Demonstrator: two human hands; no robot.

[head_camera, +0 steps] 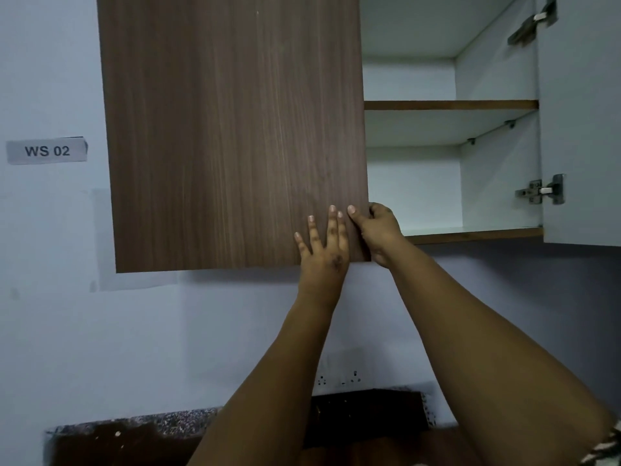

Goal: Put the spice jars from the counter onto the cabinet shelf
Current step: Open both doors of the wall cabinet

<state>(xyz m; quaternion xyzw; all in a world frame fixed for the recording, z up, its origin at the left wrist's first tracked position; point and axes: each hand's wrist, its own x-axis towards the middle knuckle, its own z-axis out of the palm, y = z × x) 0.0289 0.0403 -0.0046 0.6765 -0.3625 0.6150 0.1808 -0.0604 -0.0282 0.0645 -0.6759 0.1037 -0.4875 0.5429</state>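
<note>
Head view, looking up at a wall cabinet. The left hand [324, 253] lies flat on the face of the brown wood-grain door [232, 129], near its lower right corner, fingers [332, 227] straight and spread, pointing up along the grain. Right beside it, the right hand [378, 230] grips that door's free vertical edge: its thumb presses the front face while the curled fingers wrap behind the edge. The two hands sit close together, thumb tip of the right nearly touching the left's fingers.

The door is a tall panel, long axis upright, grain running top to bottom, and it covers the left half of the cabinet. The right half stands open. Inside, the white interior shows a middle shelf [450, 105] with a brown front strip, running level from left to right, and below it the bottom shelf [477, 233], also brown-edged and level. The right-hand door [581, 129] is swung out, its pale inner face towards the camera, carried on two metal hinges, upper hinge [532, 25] and lower hinge [542, 190].

No spice jars can be seen anywhere in this view, not on either shelf and not on the strip of speckled counter [141, 425] at the bottom of the frame. On the pale wall to the left, a paper label [47, 150] reads "WS 02". A wall socket [339, 378] peeks between the forearms.
</note>
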